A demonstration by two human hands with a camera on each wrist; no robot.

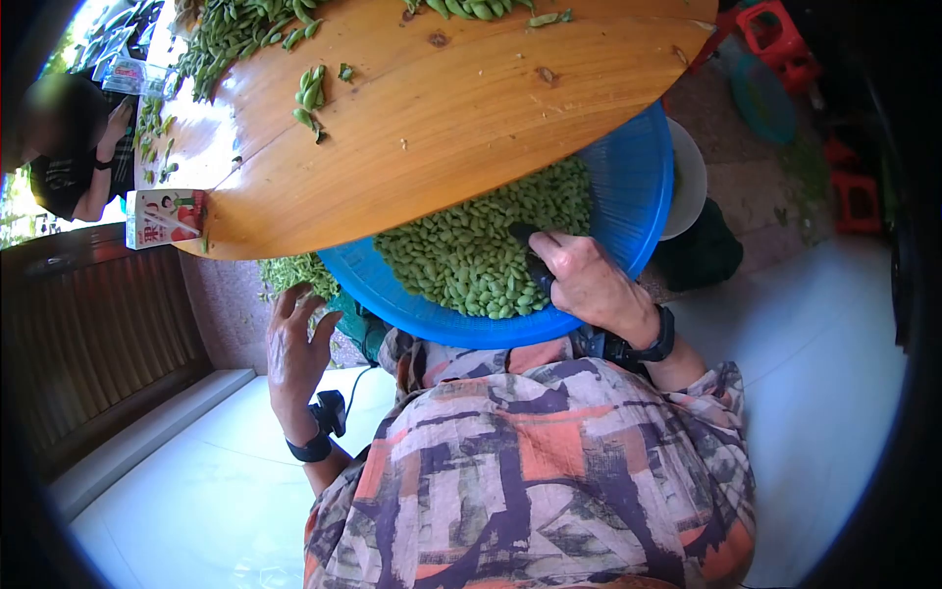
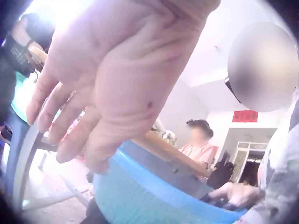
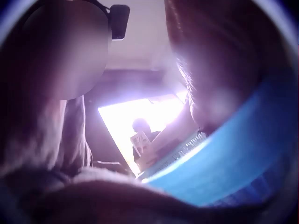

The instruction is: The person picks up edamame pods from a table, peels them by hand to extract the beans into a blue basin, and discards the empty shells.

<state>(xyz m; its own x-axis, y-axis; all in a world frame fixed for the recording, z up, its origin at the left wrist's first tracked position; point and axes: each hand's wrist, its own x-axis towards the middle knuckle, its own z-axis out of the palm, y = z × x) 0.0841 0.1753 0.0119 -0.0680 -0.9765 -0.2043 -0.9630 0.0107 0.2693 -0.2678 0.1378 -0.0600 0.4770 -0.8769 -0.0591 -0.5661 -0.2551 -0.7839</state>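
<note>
1. The shelled green beans [image 1: 481, 255] lie in a broad blue basin [image 1: 633, 167], close in front of my lap. Its far side runs under the edge of the wooden tabletop [image 1: 471, 118], probably so that whatever drops from that edge lands inside. What bears its weight is hidden from me.

2. My right hand [image 1: 587, 275] reaches over the near right rim, its fingers bent low at the beans. Thumb and finger end in something dark, perhaps covers to spare the tips. I cannot tell whether anything is pinched there.

3. My left hand [image 1: 294, 348] is free, outside the basin on the left, fingers loosely spread with nothing in them.

4. Whole pods sit up on the tabletop: a large pile [image 1: 235, 39] at the far left and a small cluster [image 1: 310, 90] nearer me. I judge they are up there to be in reach while staying apart from the beans. A drink carton [image 1: 165, 218] stands at the left edge, out of the way.

5. Only the head view shows the beans clearly. The left wrist view adds my bare palm, the basin's outer wall and a seated person [image 2: 194, 154] in a cap across the room. The right wrist view gives the blue wall close up, but is too dark and glaring to settle my right fingers' grip.
</note>
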